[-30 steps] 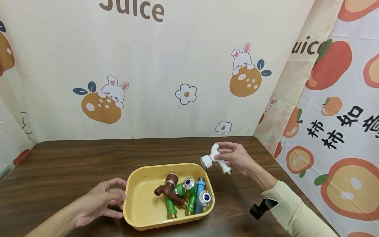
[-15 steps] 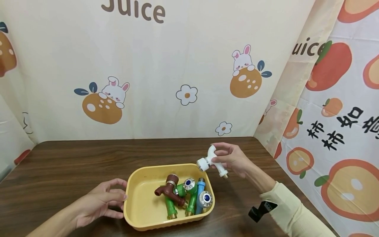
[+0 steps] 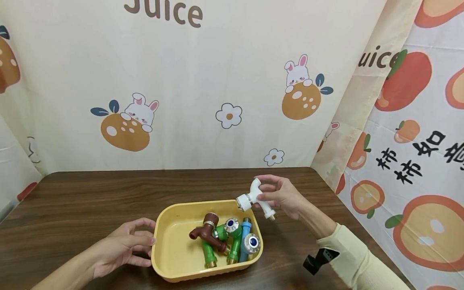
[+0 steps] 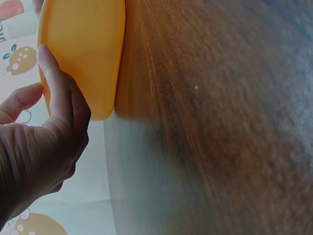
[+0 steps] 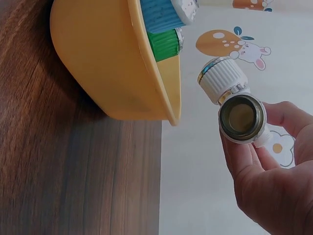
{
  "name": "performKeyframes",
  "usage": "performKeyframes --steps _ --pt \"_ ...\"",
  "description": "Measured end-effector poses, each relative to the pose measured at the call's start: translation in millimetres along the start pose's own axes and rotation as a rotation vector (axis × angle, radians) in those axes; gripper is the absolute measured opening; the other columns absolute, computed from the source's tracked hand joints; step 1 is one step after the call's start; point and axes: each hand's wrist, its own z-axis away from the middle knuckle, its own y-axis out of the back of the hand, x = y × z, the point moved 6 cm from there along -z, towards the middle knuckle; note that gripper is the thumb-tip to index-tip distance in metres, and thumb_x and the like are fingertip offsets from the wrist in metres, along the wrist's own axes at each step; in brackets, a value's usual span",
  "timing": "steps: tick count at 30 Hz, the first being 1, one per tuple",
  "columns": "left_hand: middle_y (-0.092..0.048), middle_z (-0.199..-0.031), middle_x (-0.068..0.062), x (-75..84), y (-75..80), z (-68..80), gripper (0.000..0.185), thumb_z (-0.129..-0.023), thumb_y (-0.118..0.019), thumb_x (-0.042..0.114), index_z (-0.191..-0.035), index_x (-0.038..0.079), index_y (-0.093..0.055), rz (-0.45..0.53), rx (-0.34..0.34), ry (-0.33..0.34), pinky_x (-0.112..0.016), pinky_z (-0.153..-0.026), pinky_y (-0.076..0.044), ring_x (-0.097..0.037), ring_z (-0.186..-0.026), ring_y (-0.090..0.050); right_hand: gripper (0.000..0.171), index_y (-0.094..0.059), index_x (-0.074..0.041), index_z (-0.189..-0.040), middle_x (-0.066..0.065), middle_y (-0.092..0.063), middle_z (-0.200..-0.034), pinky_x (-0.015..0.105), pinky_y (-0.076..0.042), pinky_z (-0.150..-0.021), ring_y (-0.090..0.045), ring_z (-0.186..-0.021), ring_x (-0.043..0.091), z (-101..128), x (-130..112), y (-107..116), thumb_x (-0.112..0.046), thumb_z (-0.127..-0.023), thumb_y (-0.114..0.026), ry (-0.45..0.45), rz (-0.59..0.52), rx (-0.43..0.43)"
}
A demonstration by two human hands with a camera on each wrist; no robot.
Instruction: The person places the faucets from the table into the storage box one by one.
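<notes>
A white plastic faucet (image 3: 255, 196) with a ribbed knob and a brass threaded end is pinched between the thumb and fingers of my right hand (image 3: 284, 196). It hangs by the right back corner of a yellow plastic basin (image 3: 170, 241), knob toward the basin; the right wrist view looks into its round end (image 5: 242, 117). My left hand (image 3: 125, 245) touches the basin's left side with fingers fairly straight and slightly spread. Inside the basin lie a brown faucet (image 3: 206, 233), green faucets (image 3: 235, 243) overlapping it, and a blue faucet (image 3: 245, 231) along the right wall.
The basin stands on a dark wood-grain table (image 3: 108, 193). A printed cloth (image 3: 188, 80) hangs behind the table, and another cloth (image 3: 384, 177) covers the right side. A black strap device (image 3: 320, 259) sits on the right sleeve.
My right hand has moved left and slightly down with the white faucet, bringing its knob over the basin's back right corner. My left hand and the basin have stayed in place.
</notes>
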Motion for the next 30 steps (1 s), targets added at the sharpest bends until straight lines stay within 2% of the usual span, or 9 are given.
performKeyframes --steps 7,13,25,30 --pt "-0.066 -0.099 -0.007 0.9 -0.2 0.0 0.028 -0.102 -0.055 0.004 -0.129 0.01 -0.046 0.007 -0.015 -0.011 -0.037 -0.08 -0.065 -0.018 -0.09 -0.067 0.056 -0.047 0.008 -0.144 0.012 -0.071 -0.111 0.047 -0.064 -0.085 -0.074 -0.091 0.029 1.9 -1.3 -3.9 0.015 -0.091 -0.064 0.012 -0.012 -0.024" --pt "-0.066 -0.098 -0.007 1.6 -0.3 -0.1 0.028 -0.102 -0.055 0.003 -0.128 0.01 -0.047 0.009 -0.019 -0.022 -0.038 -0.079 -0.065 -0.019 -0.09 -0.067 0.055 -0.048 0.008 -0.143 0.011 -0.071 -0.111 0.046 -0.064 -0.083 -0.073 -0.095 0.028 2.8 -3.5 -8.6 0.016 -0.09 -0.063 0.033 -0.026 -0.054" --pt "-0.065 -0.098 -0.007 1.4 0.2 -0.4 0.03 -0.102 -0.055 0.004 -0.129 0.009 -0.045 0.013 -0.019 -0.016 -0.038 -0.08 -0.065 -0.018 -0.09 -0.067 0.056 -0.048 0.009 -0.143 0.011 -0.071 -0.112 0.047 -0.063 -0.085 -0.072 -0.098 0.028 2.1 -4.0 -11.3 0.015 -0.09 -0.064 0.033 -0.003 -0.051" --pt "-0.065 -0.099 -0.008 1.0 0.1 -0.2 0.029 -0.102 -0.055 0.004 -0.129 0.009 -0.045 0.015 -0.016 -0.01 -0.038 -0.08 -0.065 -0.018 -0.09 -0.067 0.055 -0.049 0.008 -0.143 0.01 -0.071 -0.111 0.051 -0.062 -0.088 -0.071 -0.1 0.027 2.4 -4.7 -13.1 0.014 -0.09 -0.065 0.032 -0.003 -0.057"
